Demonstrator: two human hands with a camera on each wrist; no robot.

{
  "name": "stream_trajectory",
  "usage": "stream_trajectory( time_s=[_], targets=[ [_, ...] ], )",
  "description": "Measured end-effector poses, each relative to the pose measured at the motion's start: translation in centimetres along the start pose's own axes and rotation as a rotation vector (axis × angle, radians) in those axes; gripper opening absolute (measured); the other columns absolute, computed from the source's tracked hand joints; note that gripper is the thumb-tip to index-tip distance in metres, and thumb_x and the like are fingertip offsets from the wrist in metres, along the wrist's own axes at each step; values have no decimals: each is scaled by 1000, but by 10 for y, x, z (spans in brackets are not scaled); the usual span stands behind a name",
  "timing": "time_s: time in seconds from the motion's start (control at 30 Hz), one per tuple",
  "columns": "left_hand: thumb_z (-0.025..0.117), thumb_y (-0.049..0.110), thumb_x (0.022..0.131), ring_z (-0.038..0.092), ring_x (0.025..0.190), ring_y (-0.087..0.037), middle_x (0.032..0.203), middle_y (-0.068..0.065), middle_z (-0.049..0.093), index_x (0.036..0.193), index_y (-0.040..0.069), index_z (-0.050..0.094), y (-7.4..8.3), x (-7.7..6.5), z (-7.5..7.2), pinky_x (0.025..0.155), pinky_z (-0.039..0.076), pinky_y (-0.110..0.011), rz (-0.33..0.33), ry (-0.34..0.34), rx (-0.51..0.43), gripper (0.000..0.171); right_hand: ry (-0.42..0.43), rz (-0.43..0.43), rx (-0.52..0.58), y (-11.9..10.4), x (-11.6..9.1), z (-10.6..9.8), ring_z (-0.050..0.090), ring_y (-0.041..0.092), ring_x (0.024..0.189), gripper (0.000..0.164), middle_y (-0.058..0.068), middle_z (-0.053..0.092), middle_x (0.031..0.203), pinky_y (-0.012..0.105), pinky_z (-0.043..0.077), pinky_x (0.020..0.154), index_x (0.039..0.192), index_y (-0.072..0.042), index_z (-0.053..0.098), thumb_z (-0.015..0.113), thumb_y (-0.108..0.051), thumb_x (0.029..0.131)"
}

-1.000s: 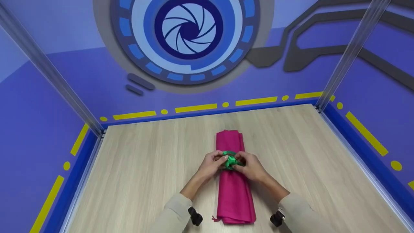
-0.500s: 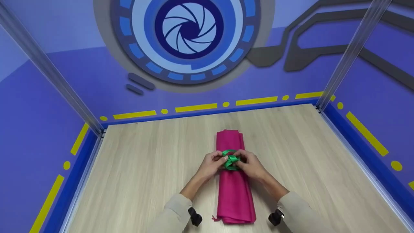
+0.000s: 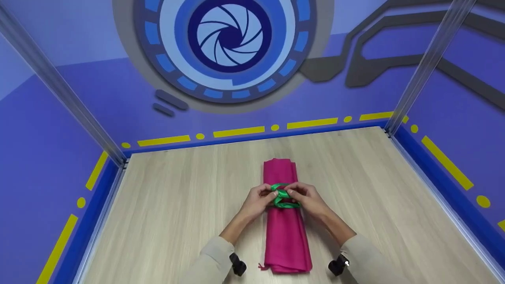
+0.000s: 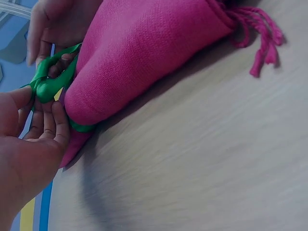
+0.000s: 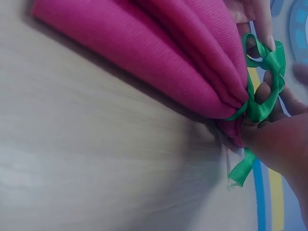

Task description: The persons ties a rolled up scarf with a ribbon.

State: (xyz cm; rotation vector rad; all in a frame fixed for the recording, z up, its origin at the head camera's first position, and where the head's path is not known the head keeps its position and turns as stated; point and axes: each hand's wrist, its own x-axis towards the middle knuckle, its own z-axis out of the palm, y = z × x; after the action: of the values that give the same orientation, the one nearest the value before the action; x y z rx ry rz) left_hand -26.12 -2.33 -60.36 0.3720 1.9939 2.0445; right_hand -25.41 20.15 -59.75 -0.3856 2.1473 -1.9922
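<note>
A folded pink scarf (image 3: 286, 240) lies lengthwise on the table, with short twisted tassels (image 4: 262, 36) at its near end. Around its middle runs a green satin ribbon (image 3: 282, 193), gathered into loops on top. My left hand (image 3: 255, 201) pinches the ribbon from the left between thumb and fingers. From the other side my right hand (image 3: 311, 201) pinches it too, thumb and forefinger meeting close to the knot. In the right wrist view a loose ribbon end (image 5: 241, 168) hangs below the right hand. Fingers partly hide the knot.
The pale wooden table (image 3: 177, 217) spreads out on both sides of the scarf. Blue and purple printed panels (image 3: 236, 114) stand behind and at the sides, joined by metal corner posts (image 3: 430, 67).
My right fingers have shifted slightly on the ribbon, and a green loop now shows below them. The left hand holds nearly still, and the scarf has not moved.
</note>
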Motion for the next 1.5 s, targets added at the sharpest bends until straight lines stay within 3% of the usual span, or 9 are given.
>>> stream_trajectory(
  time_s=[0.2, 0.4, 0.57, 0.73, 0.87, 1.0, 1.17, 1.37, 1.5],
  targets=[
    [66, 13, 106, 67, 98, -15, 109, -9, 70, 115, -3, 66, 1, 0, -1, 85, 57, -26, -6, 18, 2, 18, -13, -11, -73, -1, -1, -5, 62, 21, 93, 21, 24, 68, 112, 27, 54, 83, 120, 5, 71, 68, -7, 103],
    [66, 12, 106, 66, 95, -13, 107, -8, 69, 114, -4, 66, 3, 0, -3, 83, 56, -24, 12, 19, 25, 19, -3, -49, -154, -5, -1, -11, 60, 16, 88, 13, 18, 69, 101, 24, 51, 78, 108, 3, 73, 70, -7, 101],
    [65, 8, 105, 68, 97, -16, 109, -12, 69, 116, -7, 63, 6, 2, -2, 83, 58, -25, 44, 41, -7, 18, 56, -66, -135, -6, 0, -15, 58, 18, 89, 12, 16, 64, 98, 24, 49, 79, 107, 6, 65, 66, -5, 103],
    [64, 5, 104, 65, 91, -16, 106, -12, 67, 122, -5, 58, 9, 3, 1, 79, 56, -26, 66, 92, 35, 21, 110, -55, -62, -8, -1, -16, 60, 21, 87, 11, 18, 65, 98, 25, 52, 75, 110, 8, 60, 62, 1, 103],
    [63, 2, 103, 65, 89, -18, 105, -11, 67, 132, -5, 51, 11, 3, 3, 79, 55, -28, 89, 122, 31, 33, 124, -61, -25, -10, -2, -19, 62, 23, 89, 17, 21, 67, 103, 27, 55, 73, 117, 8, 64, 65, 3, 101],
    [62, -3, 101, 63, 84, -21, 102, -11, 65, 141, -2, 49, 11, 2, 2, 75, 53, -26, 120, 122, 49, 43, 120, -82, -76, -13, -3, -24, 63, 22, 92, 21, 24, 68, 111, 30, 58, 75, 120, 5, 71, 68, 2, 100],
    [61, -4, 100, 60, 80, -23, 107, -14, 65, 135, 5, 61, 12, -1, -1, 68, 50, -22, 143, 113, 159, 37, 166, -90, -135, -17, -5, -27, 64, 24, 84, 9, 21, 70, 101, 32, 59, 73, 105, 3, 75, 72, 2, 96],
    [65, 5, 103, 66, 93, -17, 108, -5, 70, 115, 8, 70, 17, -7, -4, 82, 56, -26, 180, 140, 327, 13, 291, -103, -203, -43, -15, -16, 59, 25, 82, 7, 15, 65, 89, 23, 50, 69, 94, 4, 67, 72, 8, 92],
    [66, 11, 105, 66, 94, -15, 104, -1, 69, 115, 6, 68, 20, -11, -10, 83, 58, -28, 195, 152, 433, 12, 330, -114, -204, -56, -23, -12, 59, 22, 82, 10, 16, 63, 89, 24, 49, 70, 96, 8, 62, 72, 10, 92]
  ],
)
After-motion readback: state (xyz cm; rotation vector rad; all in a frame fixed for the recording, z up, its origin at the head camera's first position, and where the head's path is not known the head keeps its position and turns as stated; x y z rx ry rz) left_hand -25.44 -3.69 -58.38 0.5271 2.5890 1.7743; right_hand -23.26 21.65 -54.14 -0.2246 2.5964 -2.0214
